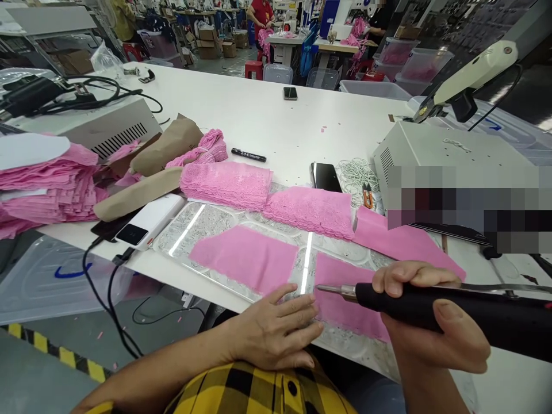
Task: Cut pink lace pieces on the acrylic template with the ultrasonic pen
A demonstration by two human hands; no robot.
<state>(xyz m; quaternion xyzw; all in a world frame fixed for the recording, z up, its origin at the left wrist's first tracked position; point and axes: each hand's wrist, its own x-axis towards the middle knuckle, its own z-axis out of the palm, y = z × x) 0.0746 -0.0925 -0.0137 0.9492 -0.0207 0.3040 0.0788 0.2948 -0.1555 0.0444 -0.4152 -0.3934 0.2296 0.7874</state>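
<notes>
My right hand (431, 322) is wrapped round a black cutting tool (452, 313) whose metal tip (332, 289) points left over a pink fabric piece (345, 299). My left hand (276, 330) lies flat with fingers stretched out at the near edge of a glass plate (207, 221), touching the edge of the pink fabric. A second pink fabric piece (245, 256) lies on the glass to the left. Two stacks of pink lace (222, 184) (310, 210) sit behind the glass.
A white power bank (149, 221) with cables lies left of the glass. A black phone (325, 176), a marker (248, 155), small snips (368, 198) and a white machine box (435, 155) stand further back. Piles of pink fabric (47, 190) fill the left. People work at far tables.
</notes>
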